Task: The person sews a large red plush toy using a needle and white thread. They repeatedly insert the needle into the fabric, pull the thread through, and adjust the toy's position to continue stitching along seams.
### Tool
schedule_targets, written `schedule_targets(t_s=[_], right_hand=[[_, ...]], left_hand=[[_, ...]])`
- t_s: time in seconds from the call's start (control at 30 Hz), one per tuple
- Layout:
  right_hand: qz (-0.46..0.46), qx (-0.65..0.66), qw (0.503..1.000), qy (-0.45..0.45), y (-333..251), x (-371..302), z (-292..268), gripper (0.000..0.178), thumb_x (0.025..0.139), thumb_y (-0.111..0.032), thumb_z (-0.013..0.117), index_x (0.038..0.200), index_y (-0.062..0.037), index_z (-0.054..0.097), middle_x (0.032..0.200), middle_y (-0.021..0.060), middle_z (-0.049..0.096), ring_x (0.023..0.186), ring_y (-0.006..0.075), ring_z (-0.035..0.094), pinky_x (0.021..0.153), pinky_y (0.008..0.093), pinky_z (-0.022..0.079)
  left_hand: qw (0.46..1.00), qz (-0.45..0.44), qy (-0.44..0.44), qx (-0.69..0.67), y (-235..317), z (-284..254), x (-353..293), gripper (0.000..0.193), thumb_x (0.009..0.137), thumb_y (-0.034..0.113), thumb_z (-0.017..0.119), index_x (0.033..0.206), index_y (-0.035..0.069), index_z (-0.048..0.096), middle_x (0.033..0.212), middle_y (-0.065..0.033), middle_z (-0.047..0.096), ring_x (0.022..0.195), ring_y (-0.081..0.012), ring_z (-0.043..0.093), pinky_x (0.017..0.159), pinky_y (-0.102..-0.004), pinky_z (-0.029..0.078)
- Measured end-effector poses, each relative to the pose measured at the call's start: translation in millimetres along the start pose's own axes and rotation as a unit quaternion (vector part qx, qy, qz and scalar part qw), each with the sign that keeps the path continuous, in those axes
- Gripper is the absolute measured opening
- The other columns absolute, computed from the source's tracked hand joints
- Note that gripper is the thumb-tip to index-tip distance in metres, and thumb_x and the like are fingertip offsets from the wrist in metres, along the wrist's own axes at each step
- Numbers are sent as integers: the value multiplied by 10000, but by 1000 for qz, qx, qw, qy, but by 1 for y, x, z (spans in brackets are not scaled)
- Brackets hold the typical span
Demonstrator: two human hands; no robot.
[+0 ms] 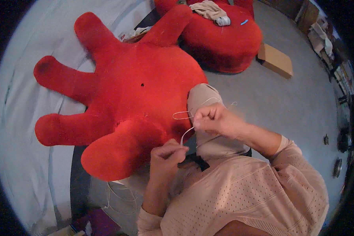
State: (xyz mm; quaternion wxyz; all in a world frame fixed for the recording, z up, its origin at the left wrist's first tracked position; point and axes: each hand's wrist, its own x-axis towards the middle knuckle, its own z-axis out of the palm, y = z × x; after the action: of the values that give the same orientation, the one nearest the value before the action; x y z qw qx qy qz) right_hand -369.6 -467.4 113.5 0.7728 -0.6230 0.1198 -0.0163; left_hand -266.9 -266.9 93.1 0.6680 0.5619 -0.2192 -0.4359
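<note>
While both hands pinch thin white thread (183, 115) | left hand (166, 156), right hand (211, 119) | plush red hand-shaped cushion (122, 94), seemingly velvety

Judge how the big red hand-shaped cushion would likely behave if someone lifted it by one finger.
The red hand-shaped cushion looks plush and stuffed, so probably light for its bulk. Its fat fingers would likely bend and sag rather than stay stiff. The fuzzy fabric should grip well, not slip.

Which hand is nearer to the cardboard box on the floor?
The right hand. It sits beside the red hand-shaped cushion, below and left of the cardboard box. The left hand is lower and further left, pinching the white thread.
</note>
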Motion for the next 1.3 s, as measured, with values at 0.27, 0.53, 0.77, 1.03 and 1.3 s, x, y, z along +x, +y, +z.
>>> schedule_targets(t_s=[0.27, 0.53, 0.77, 1.03, 1.3], right_hand=[[-129, -211, 964, -93, 38, -11, 36, 143, 879, -132, 614, 790, -22, 600, 662, 28, 586, 641, 97, 521, 561, 305, 436], [-53, -53, 992, -99, 41, -16, 20, 160, 875, -134, 620, 764, -20, 600, 641, 30, 573, 618, 84, 497, 542, 287, 415], [-65, -58, 987, -136, 51, -16, 26, 180, 879, -143, 605, 752, -17, 592, 637, 39, 582, 602, 92, 510, 536, 299, 418], [-115, -137, 978, -103, 47, -18, 22, 163, 842, -142, 593, 740, -16, 582, 662, 125, 593, 606, 222, 566, 563, 366, 442], [-166, -123, 975, -83, 54, -21, 21, 151, 796, -155, 596, 743, -14, 583, 715, 167, 594, 698, 362, 589, 621, 444, 452]], left_hand=[[826, 343, 110, 433, -17, 2, 16, 136, 723, -22, 656, 847, 34, 671, 756, -64, 593, 664, -171, 573, 588, -284, 457], [821, 313, -47, 475, -27, -15, 4, 152, 692, 59, 726, 836, 86, 687, 697, -68, 584, 581, -234, 569, 572, -320, 470], [870, 153, -69, 463, -7, -2, -10, 115, 655, 102, 790, 735, 79, 711, 644, -49, 592, 544, -152, 553, 506, -273, 441], [879, 22, -43, 475, -2, -7, -14, 153, 609, 67, 810, 729, 64, 714, 708, -50, 636, 606, -135, 595, 548, -242, 466], [975, 15, 70, 210, 6, 13, -14, 145, 623, -93, 689, 723, 8, 659, 752, -74, 643, 701, -156, 617, 641, -272, 508]])
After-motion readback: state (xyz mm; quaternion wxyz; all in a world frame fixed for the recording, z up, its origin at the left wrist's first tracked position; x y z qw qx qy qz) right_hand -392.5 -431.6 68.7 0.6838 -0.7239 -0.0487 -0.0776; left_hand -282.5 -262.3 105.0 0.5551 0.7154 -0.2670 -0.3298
